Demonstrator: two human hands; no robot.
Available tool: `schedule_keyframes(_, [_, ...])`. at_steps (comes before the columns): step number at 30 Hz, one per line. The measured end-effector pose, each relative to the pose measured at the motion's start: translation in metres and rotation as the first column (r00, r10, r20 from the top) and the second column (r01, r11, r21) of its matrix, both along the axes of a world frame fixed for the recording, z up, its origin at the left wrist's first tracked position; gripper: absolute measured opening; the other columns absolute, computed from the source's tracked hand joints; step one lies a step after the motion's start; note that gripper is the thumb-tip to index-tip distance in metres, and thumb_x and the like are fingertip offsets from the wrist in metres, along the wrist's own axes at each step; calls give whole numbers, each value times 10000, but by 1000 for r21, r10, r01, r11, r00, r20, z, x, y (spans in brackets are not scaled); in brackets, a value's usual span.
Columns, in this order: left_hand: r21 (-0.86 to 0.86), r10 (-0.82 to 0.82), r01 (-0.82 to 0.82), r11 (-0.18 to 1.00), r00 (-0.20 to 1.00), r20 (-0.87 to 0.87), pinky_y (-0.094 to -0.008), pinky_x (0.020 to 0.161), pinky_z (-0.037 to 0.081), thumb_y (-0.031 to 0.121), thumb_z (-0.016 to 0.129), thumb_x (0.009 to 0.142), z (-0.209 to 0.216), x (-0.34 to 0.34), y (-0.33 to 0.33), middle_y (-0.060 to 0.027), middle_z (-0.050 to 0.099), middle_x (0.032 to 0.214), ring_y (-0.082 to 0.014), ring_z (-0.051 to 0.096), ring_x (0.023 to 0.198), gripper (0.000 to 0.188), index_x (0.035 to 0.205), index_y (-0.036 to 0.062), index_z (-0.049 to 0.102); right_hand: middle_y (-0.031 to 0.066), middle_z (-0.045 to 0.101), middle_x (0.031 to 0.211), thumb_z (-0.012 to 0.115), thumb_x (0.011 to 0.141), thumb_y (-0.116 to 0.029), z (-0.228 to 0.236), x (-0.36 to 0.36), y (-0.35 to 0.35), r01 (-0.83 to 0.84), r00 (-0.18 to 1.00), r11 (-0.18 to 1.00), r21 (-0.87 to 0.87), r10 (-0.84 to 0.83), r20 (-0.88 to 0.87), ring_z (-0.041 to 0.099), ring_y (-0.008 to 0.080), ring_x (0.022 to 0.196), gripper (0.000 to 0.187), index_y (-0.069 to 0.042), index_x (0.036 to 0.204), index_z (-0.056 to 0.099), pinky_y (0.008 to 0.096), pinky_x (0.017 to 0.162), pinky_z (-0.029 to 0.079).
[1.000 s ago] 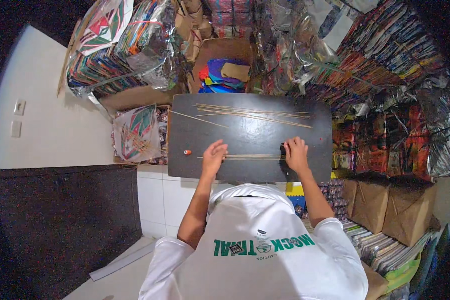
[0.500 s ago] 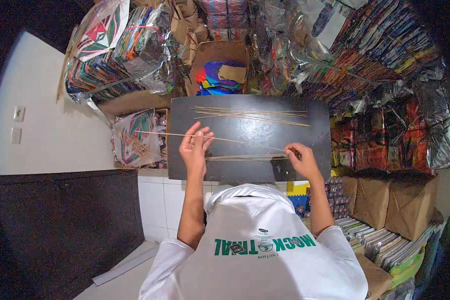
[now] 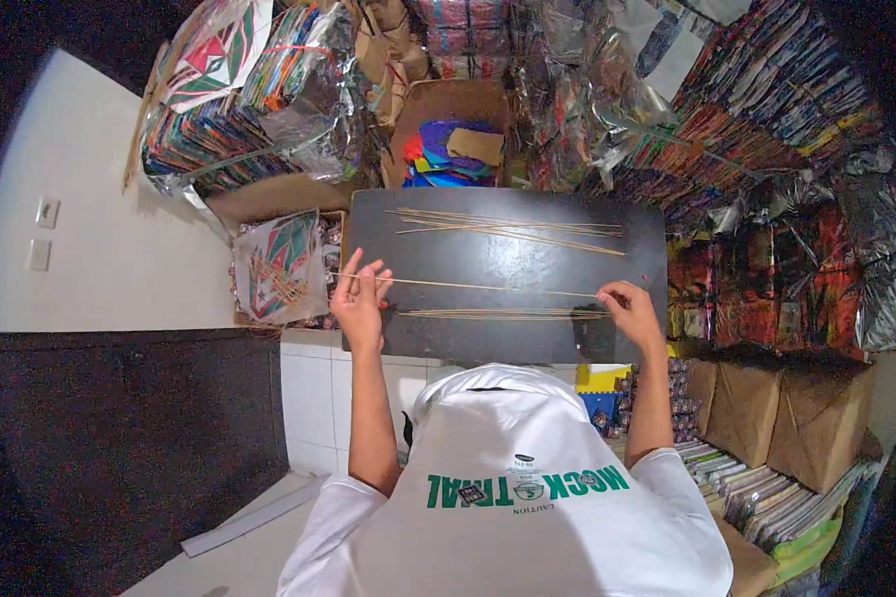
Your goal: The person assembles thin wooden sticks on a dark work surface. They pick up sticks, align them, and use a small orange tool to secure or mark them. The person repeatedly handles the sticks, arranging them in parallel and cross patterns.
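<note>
The right hand (image 3: 627,306) pinches one end of a thin stick (image 3: 498,289) with thumb and fingertips closed on it. The stick runs from there, above the dark table (image 3: 438,343), to the left hand (image 3: 359,300), crossing its fingers and reaching just past them. The left hand's outer fingers stand spread apart; whether its thumb clamps the stick or only steadies it, I cannot tell.

Nearer the body than both hands, and between them, a row of sticks (image 3: 498,313) lies on the table, its right end close to the right hand. Beyond the hands, looser sticks (image 3: 607,253) lie crossing one another.

Just left of the left hand, outside the table edge, a white sheet (image 3: 289,264) bears a red and green pattern. Farther beyond the hands, a cardboard box (image 3: 405,104) holds blue, red and yellow pieces.

Below and between the hands, the white shirt (image 3: 488,557) carries bold green capital lettering (image 3: 597,481), upside down in this view, with a small emblem among the letters and a dark oval mark (image 3: 524,459) nearby. Right of the right hand, packages (image 3: 732,289) in red, black and yellow show printing too small to read.
</note>
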State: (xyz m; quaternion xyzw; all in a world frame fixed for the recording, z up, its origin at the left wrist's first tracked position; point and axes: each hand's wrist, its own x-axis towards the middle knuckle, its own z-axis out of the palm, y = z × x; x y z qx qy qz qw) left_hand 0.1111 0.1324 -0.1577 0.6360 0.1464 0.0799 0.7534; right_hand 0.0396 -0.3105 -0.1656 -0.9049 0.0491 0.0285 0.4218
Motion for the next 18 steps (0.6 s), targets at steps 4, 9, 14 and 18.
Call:
schedule_keyframes(4, [-153,65,-76,985,995,-76,-342,851,604,202,594,1026,-7,-1,-2,-188,665,1199,-243,703,1000,466,1445,38,472,77,701,885,679,917,-153,-21,3,-6,-6,995,998,63,12,-98,635,151,810,156,-12,970,718,321,761,504])
schedule_keyframes(9, [-331,41,-117,936,973,-227,-375,885,600,276,590,1030,-22,0,-5,-238,656,1195,-295,694,1044,473,1369,-38,490,78,722,892,675,928,-159,-53,5,-11,77,976,989,124,-50,-210,647,150,792,167,-6,981,713,318,761,512])
schedule_keyframes(14, [-188,-192,127,974,903,-384,-351,838,598,318,592,1017,-38,-13,-27,-223,660,1212,-285,701,1011,458,1305,-32,532,101,726,883,679,935,-189,-109,4,-27,92,981,995,28,-86,-171,657,168,781,182,-18,984,717,325,747,516])
schedule_keyframes(18, [319,-411,518,793,843,-348,-362,771,579,232,647,945,-75,-27,-47,-132,721,1053,-235,712,929,272,1100,11,683,128,731,912,685,925,-258,-122,11,-23,109,975,975,-192,-142,-170,694,265,824,202,-80,1001,743,395,765,528])
